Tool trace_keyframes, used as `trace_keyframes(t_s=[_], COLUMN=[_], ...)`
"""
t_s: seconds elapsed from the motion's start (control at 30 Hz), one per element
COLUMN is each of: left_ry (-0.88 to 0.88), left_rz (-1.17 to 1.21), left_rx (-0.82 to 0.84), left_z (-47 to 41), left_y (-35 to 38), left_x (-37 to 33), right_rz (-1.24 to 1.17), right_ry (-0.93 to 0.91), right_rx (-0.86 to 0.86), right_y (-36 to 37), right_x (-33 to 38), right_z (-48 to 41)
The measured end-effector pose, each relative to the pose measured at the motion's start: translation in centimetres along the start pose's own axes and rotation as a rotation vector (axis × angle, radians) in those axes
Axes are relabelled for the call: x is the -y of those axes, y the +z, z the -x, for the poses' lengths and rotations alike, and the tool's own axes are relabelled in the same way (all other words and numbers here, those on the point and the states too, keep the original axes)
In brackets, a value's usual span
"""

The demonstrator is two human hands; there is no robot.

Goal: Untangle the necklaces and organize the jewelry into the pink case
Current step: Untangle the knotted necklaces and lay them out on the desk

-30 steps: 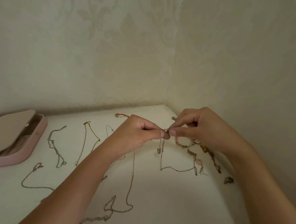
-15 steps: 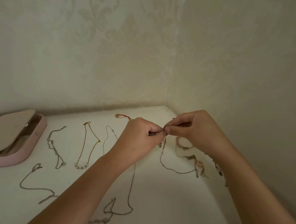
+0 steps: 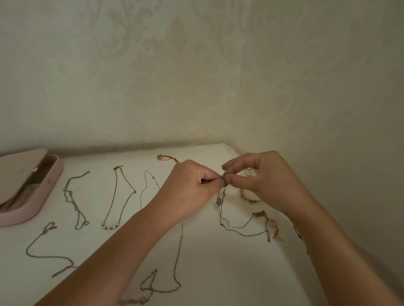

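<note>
My left hand (image 3: 193, 185) and my right hand (image 3: 265, 178) meet fingertip to fingertip above the white surface, both pinching the top end of a thin silver chain (image 3: 238, 227). The chain hangs down from the pinch and loops across the surface to a knot of pink beads and tassels (image 3: 269, 224). The pink case (image 3: 42, 193) lies at the far left with its beige inner flap raised. Laid out between case and hands are a gold chain with pearls (image 3: 116, 198), a silver chain (image 3: 74, 199) and a long thin chain (image 3: 179, 250).
A red cord bracelet (image 3: 168, 158) lies near the back wall. Another silver chain (image 3: 43, 248) and a linked piece (image 3: 134, 301) lie near the front. Pink bead strands (image 3: 247, 198) sit under my right hand. Patterned walls close the corner behind and to the right.
The right hand's fingers have spread and lifted, with only thumb and forefinger left pinching. The hanging chain's loop has shifted slightly on the surface. The view has dropped a little.
</note>
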State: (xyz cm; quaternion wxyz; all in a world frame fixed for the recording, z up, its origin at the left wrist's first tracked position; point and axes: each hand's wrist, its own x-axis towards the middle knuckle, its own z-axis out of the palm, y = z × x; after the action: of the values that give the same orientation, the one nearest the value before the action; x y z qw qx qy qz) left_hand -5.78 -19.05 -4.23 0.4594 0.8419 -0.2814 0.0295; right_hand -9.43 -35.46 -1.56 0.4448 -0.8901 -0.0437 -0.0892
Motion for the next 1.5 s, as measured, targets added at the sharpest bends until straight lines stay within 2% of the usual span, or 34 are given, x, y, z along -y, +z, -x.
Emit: trace_keyframes(t_s=[0.3,0.7,0.9,1.0,1.17,1.27,1.33,1.5], left_ry=[-0.084,-0.176,-0.216,-0.215,-0.214,-0.212,-0.219,-0.251], left_rz=[0.049,0.27,0.227,0.249,0.331,0.343,0.34,0.335], left_rx=[0.013,-0.104,-0.132,-0.159,-0.196,-0.192,-0.188,-0.181], left_z=[0.0,-0.4,-0.3,-0.2,-0.2,-0.3,-0.3,-0.3], left_y=[-0.1,-0.5,-0.2,-0.3,-0.6,-0.7,-0.6,-0.5], left_x=[-0.3,-0.2,-0.1,-0.3,-0.5,-0.6,-0.6,-0.3], right_rz=[0.249,0.323,0.408,0.288,-0.177,-0.267,-0.223,0.137], right_ry=[-0.275,-0.339,-0.336,-0.268,-0.025,0.01,-0.023,-0.309], right_rx=[-0.1,-0.122,-0.085,-0.105,-0.067,-0.05,-0.072,-0.205], right_y=[0.9,1.5,2.2,2.5,2.5,2.4,2.6,3.0], right_x=[-1.2,-1.3,-1.1,-1.0,-0.6,-0.7,-0.9,-1.1], right_z=[-0.6,-0.7,-0.7,-0.7,-0.7,-0.8,-0.9,-0.7])
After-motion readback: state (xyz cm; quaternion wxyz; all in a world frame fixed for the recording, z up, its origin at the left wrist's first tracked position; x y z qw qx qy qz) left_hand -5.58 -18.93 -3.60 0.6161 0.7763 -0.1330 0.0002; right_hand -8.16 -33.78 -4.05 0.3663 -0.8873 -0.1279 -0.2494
